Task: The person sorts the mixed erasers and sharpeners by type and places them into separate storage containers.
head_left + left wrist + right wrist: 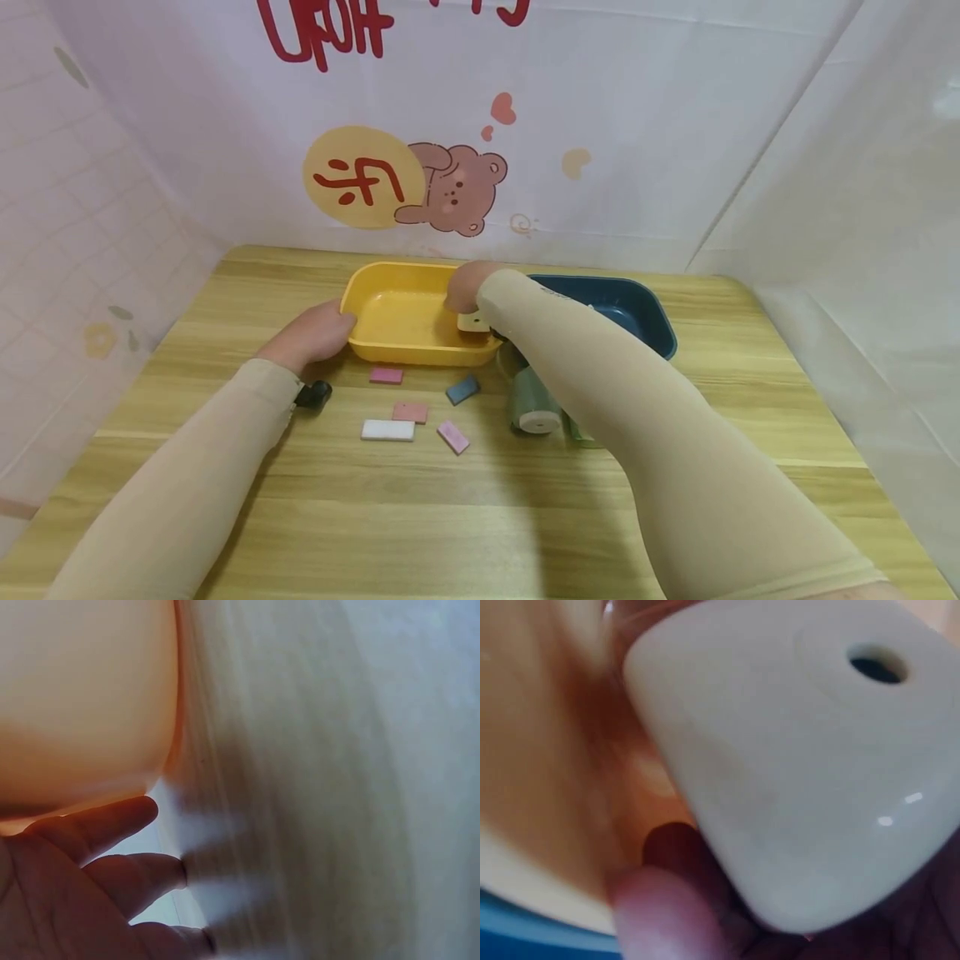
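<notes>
A yellow plastic basin (427, 357) lies at the back of the wooden table. My left hand (318, 333) grips its left end, thumb over the rim and fingers outside; in the left wrist view several fingers (135, 874) extend below its wall. Inside the basin's right end, my right hand (468, 287) holds a glossy cream-white piece (472, 322) with rounded corners. The right wrist view shows a round hole near one edge of this white piece (780, 765), with fingers curled along its lower side. Its far side is hidden.
A dark blue basin (660, 321) stands right of the yellow one, partly behind my right sleeve. A green cylinder with a pale end (534, 400) lies in front. Small flat pieces lie nearby: pink (386, 377), blue (463, 390), white (387, 430), lilac (453, 437).
</notes>
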The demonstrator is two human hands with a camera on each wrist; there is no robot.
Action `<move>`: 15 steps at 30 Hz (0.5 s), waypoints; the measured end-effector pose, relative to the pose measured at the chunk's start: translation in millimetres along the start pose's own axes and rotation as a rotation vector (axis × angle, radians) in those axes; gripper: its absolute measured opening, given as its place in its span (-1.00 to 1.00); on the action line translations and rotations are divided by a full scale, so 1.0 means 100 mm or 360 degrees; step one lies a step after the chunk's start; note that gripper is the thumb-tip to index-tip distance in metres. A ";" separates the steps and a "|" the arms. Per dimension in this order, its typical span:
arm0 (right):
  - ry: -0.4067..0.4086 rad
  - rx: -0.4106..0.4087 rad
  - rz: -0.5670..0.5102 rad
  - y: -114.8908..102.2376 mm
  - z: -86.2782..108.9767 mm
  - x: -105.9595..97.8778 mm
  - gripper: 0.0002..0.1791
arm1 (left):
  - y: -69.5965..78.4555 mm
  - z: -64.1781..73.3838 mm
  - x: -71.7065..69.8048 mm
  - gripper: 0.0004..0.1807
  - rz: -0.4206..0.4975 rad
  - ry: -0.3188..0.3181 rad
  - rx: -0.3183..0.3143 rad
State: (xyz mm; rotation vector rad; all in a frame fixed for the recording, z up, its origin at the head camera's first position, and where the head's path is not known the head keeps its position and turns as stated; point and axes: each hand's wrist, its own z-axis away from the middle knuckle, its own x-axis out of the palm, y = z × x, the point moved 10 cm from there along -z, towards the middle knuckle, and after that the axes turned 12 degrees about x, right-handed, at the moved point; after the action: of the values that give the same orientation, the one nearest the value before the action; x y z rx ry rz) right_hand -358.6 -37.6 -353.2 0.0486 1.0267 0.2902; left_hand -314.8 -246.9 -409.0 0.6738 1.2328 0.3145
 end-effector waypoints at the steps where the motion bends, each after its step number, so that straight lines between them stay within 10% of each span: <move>1: -0.0003 0.0008 -0.0001 0.00 0.00 0.00 -0.50 | 0.00 0.00 0.00 -0.56 0.0000 0.0005 0.0000; 15: -0.0021 0.0078 -0.0007 0.00 -0.02 0.00 -0.38 | 0.02 0.00 -0.01 -0.52 0.0019 0.0018 0.0030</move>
State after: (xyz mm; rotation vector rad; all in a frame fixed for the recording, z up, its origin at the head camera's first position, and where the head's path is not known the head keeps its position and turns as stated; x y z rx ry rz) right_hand -360.5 -37.3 -354.4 0.0924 1.0209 0.2606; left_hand -314.7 -246.3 -406.9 0.6962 1.2445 0.3173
